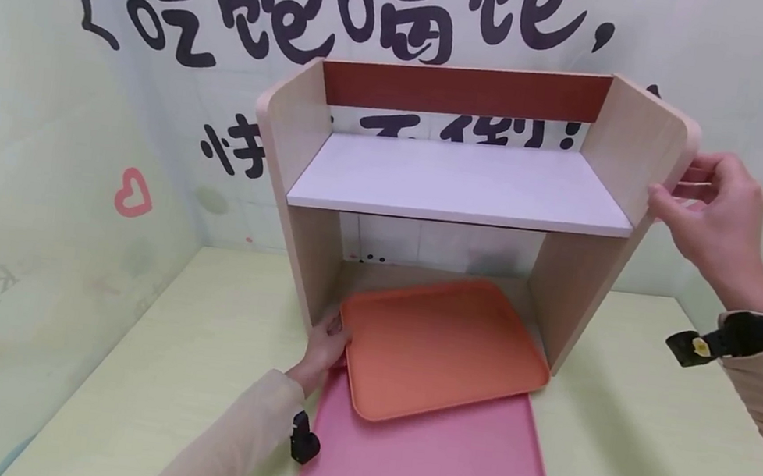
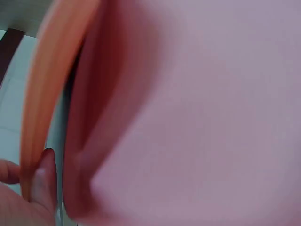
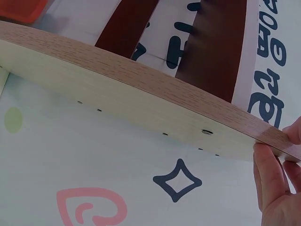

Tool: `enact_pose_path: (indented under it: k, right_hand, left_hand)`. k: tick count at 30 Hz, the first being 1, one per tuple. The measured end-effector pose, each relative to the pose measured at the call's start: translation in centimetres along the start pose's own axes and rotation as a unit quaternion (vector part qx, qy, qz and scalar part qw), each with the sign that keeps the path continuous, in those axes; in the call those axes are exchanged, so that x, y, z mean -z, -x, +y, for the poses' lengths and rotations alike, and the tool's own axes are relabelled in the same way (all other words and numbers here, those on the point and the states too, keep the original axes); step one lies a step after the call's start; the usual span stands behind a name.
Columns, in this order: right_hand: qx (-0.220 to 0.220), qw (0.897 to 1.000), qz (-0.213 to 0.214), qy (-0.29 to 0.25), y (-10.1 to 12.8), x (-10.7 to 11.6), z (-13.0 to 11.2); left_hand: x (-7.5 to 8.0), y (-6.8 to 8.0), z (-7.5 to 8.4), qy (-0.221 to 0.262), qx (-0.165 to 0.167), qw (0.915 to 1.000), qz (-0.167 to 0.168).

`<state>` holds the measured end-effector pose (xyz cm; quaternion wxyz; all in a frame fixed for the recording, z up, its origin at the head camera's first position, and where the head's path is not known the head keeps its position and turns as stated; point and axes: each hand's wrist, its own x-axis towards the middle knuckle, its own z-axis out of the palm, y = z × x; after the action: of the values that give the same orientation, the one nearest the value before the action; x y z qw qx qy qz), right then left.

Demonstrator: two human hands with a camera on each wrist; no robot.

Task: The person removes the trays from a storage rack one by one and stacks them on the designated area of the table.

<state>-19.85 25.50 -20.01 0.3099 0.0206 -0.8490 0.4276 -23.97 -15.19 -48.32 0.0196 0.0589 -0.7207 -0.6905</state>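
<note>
My left hand (image 1: 326,348) grips the left edge of an orange tray (image 1: 442,351), with the thumb on one side of the rim in the left wrist view. The orange tray lies slanted, its far part inside the lower opening of a wooden shelf (image 1: 462,180). Under its near part is a pink tray (image 1: 433,464), flat on the table. At the upper right, my right hand (image 1: 724,210) pinches the front edge of the shelf's right side panel (image 1: 634,153), thumb on the inner side and fingers round the outside.
The pale table (image 1: 643,425) reaches out to both sides of the shelf. Behind it stands a wall (image 1: 170,104) with large dark lettering. A white board (image 1: 466,181) spans the shelf above the lower opening, and a red-brown bar (image 1: 465,90) crosses the top back.
</note>
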Motion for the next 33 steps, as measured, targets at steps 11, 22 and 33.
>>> enact_pose_path:
  k: [11,22,33]
  right_hand:
    - [-0.002,1.000,-0.003,0.013,0.3,0.0,0.0]
    - [-0.004,1.000,-0.002,0.017,0.3,0.0,0.0]
    - [-0.005,1.000,-0.002,0.003,0.1,0.0,0.0]
  left_hand:
    - [-0.3,4.2,5.5,0.121,0.114,0.9859,-0.022]
    - [1.2,5.2,5.5,0.168,0.102,0.9803,-0.013]
    - [2.7,6.7,5.1,0.154,0.125,0.9787,-0.052]
